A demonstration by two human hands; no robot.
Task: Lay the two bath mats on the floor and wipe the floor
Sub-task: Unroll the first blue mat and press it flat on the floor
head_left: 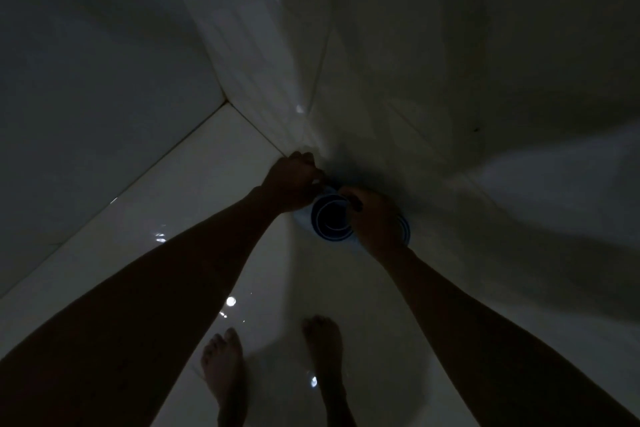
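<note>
Two bare arms stretched forward and down in a very dark, white-tiled corner, seen from the head camera. Left hand [292, 180] with fingers curled, seemingly pinching the far rim of a dark blue round thing [331, 218] close to the base of the wall. Right hand [375, 220] curled over the near-right edge of the same blue thing, fingers bent around it; exact grip hard to make out in the gloom. Blue thing marked with pale concentric rings, looking like a rolled item viewed end-on or a round container; impossible to tell which, and impossible to tell whether it is a bath mat. Sitting low between the two hands, just beside the wall and above a pale patch of glossy floor [194, 191].

Pale curtain [242, 31] hanging in soft folds down the corner, its lower end reaching the point just beside the left hand. White wall [450, 45] to the right, with a small dark speck on it and broad shadow bands across it. Another tiled wall [86, 97] to the left, meeting the floor along a thin dark seam.

Two bare feet at the bottom: left foot [223, 362] and right foot [323, 343], both flat on the shiny floor, toes pointing toward the corner, slightly apart. Small bright glints of reflected light scattered on the tiles near the feet and beside the left forearm.
</note>
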